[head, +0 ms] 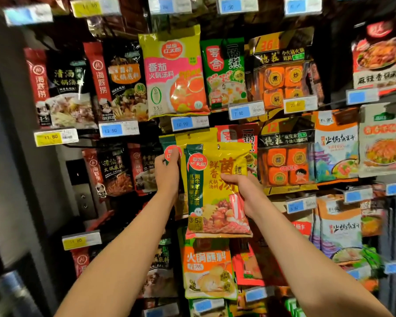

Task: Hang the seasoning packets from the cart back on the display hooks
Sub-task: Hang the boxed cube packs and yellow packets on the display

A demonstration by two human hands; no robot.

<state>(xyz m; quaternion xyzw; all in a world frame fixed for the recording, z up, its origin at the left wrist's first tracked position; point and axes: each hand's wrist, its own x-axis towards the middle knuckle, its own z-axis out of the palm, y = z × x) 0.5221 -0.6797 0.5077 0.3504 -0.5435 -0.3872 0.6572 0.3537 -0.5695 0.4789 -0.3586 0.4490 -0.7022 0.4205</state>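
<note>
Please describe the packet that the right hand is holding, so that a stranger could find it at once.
Look at the wall of hanging packets, in the middle, under the pink and yellow packet. There the right hand grips a yellow packet by its right side. Unlike its neighbours, it has a dark green strip down its left edge and is in front of the rows.

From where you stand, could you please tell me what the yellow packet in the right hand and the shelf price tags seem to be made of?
Yellow mushroom-soup packet: glossy printed plastic film, seemingly; it creases and shines. Blue price tag: probably paper in a clear plastic holder, judging by its glare.
</note>
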